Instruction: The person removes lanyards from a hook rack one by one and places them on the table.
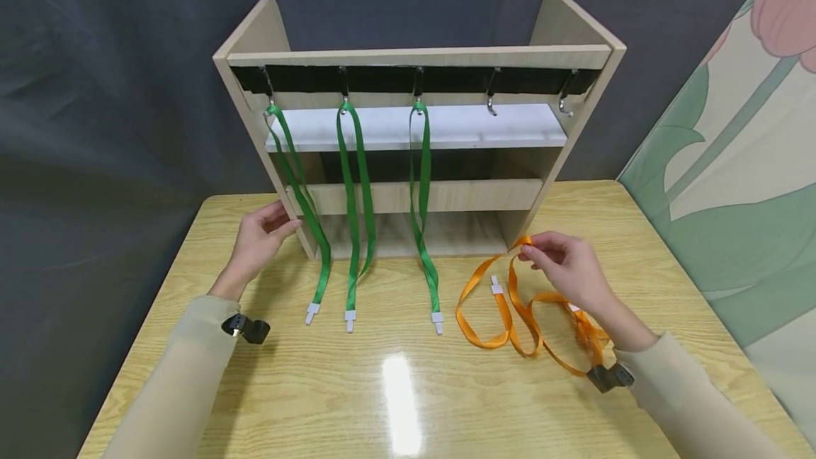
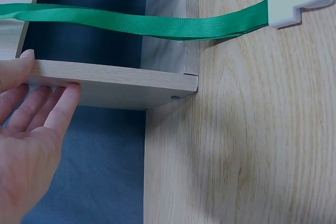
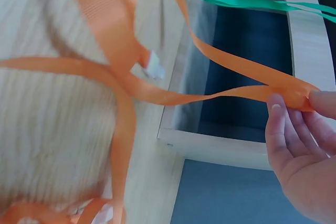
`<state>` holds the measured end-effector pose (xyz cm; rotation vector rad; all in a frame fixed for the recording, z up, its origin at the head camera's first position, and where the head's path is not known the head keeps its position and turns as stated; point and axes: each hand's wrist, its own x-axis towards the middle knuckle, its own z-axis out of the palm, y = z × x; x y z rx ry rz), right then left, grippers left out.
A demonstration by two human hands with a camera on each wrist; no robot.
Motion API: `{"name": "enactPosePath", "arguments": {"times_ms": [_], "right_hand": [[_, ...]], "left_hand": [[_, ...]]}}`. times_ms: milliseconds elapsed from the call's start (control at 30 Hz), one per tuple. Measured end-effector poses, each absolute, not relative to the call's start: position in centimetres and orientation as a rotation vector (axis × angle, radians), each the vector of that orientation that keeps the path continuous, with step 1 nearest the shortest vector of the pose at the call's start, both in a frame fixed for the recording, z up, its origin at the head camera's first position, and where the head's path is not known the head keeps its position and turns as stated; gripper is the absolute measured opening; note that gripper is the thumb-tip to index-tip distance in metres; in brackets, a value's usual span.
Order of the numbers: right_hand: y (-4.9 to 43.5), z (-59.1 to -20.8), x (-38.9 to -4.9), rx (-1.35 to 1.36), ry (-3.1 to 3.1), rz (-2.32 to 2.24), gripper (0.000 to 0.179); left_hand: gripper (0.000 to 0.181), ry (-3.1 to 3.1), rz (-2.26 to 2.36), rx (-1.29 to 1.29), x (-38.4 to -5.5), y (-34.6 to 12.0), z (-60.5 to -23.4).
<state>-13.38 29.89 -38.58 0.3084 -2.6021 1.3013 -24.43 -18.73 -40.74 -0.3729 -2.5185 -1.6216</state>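
My right hand pinches the loop end of an orange lanyard between thumb and fingers, just in front of the rack's lower right corner. The lanyard's white clip lies toward the table below. At the other side, my left hand holds the wooden side panel, thumb at its front edge and fingertips against the outer face. Three green lanyards hang by their loops from the left and middle hooks of the wooden rack, white clips at their lower ends.
Two bare hooks, one second from the right and one far right, show on the black strip. More orange lanyards lie tangled under the right forearm. Dark cloth hangs behind the wood-grain table; a flower-patterned surface is at right.
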Motion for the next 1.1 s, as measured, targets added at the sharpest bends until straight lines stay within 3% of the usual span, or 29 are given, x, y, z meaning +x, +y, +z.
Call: {"name": "enactPosePath", "arguments": {"times_ms": [833, 1100], "right_hand": [[30.7, -41.6, -10.8, 0.690, -2.755, 0.838, 0.009], [30.7, -42.6, -10.3, 0.760, -2.748, 0.719, 0.011]], "left_hand": [[0.044, -2.505, -1.638, -0.370, -24.4, -18.6, -40.8], [0.041, -2.528, -1.615, -0.368, -22.6, -17.6, -38.3]]}}
